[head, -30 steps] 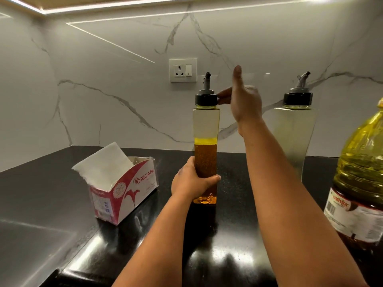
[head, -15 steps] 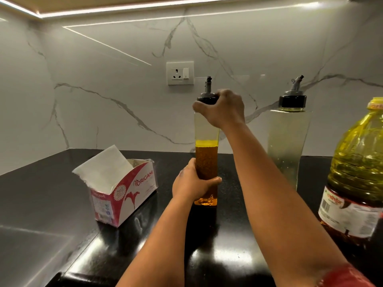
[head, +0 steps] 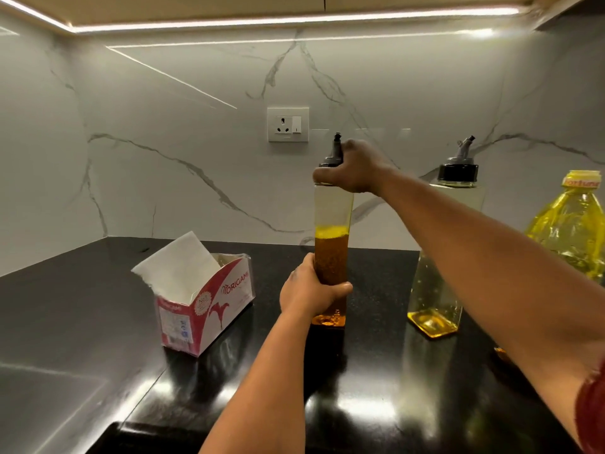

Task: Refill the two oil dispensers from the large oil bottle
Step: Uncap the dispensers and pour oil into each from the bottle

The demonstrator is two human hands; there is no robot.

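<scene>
Left hand point(head: 311, 290) grips lower body of tall clear square dispenser point(head: 332, 221), half amber oil. Right hand point(head: 353, 168) curled over its black spout cap point(head: 334, 155). Second clear, nearly empty dispenser point(head: 440, 290) beyond right forearm; large yellow plastic oil bottle point(head: 573, 231) far right.

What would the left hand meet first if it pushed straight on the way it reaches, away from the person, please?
The left hand already grips the amber dispenser, so that blocks it at once. Past it the black counter looks free up to the marble wall, though depth is unclear.
</scene>
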